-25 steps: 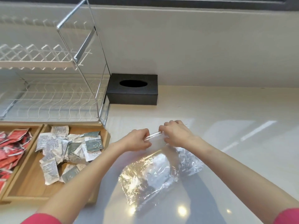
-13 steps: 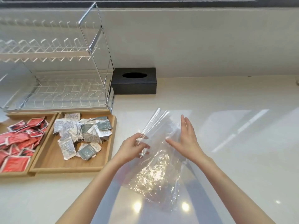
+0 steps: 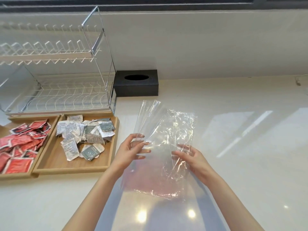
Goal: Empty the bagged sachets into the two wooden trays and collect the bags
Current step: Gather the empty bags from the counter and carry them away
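The clear bags [image 3: 166, 144] hang above the counter [image 3: 250, 147] at centre frame, held between both hands. They look empty, feather-light, limp and slick, so they will slide over one another and crumple; the firmer top edges at about eleven o'clock look like the best place to pinch. The left hand [image 3: 133, 150] holds the left edge of the film between thumb and lightly curled fingers. The right hand [image 3: 188, 155] has its fingers spread wide and loose against the right side. I count at least two bags, though the layers blur together. At nine o'clock sit two wooden trays: the left tray [image 3: 25, 175] of red sachets [image 3: 18, 144], the right tray [image 3: 70, 169] of white and grey sachets [image 3: 83, 137].
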The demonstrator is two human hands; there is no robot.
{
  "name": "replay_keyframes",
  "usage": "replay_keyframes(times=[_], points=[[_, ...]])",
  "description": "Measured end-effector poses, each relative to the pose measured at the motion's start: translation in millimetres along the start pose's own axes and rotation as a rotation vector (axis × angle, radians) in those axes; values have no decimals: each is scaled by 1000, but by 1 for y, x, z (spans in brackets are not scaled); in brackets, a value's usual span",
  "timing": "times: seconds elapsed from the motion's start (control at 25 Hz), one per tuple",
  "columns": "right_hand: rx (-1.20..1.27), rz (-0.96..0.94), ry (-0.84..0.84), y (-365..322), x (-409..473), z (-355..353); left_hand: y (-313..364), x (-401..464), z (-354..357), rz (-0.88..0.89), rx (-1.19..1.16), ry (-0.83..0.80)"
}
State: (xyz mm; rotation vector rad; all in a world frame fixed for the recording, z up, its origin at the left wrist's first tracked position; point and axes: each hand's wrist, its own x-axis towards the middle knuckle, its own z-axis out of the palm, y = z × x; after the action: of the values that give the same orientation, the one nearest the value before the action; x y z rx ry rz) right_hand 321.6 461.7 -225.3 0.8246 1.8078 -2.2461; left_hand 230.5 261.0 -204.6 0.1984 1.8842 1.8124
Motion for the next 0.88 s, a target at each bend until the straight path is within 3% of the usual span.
replay_keyframes(times=[0.32,0.6,0.88], points=[[-119,-119,286,7,6,-3,-10,-4,4,-133,34,52],[-53,-75,40,-9,-9,-13,-7,-20,2,-95,-37,186],[-173,-155,66,-13,-18,0,-13,-55,-8,-142,-62,148]])
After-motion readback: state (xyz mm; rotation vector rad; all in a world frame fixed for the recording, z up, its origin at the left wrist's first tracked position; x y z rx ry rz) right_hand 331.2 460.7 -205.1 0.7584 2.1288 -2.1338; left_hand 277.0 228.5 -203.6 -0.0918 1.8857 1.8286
